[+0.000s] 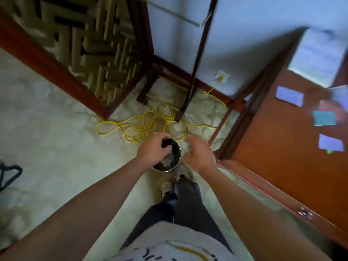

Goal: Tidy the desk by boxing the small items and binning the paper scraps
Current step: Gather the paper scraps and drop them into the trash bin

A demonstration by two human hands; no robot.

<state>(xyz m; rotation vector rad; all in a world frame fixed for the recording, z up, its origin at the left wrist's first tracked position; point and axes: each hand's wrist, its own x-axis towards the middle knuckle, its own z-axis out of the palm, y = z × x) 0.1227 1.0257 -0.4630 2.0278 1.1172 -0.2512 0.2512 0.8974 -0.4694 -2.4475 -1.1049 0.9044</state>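
A: Left hand (152, 149) over the bin (175, 147) on the floor, fingers curled down at its rim. Whether they grip anything, I cannot tell.
B: Right hand (200, 154) just beside the bin, fingers loose and spread. Crumpled paper scraps (168, 160) lie inside it.
A: Yellow cable (139, 127) coiled behind the bin, coloured slips (290, 96) on the desk (273, 138) — too blurred to read

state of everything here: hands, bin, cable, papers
bin, upright on floor, scraps inside
left hand, fingers curled over its rim
right hand, fingers spread, beside it
yellow cable, plugged into wall socket, tangled on floor
paper pieces, lying flat on desk
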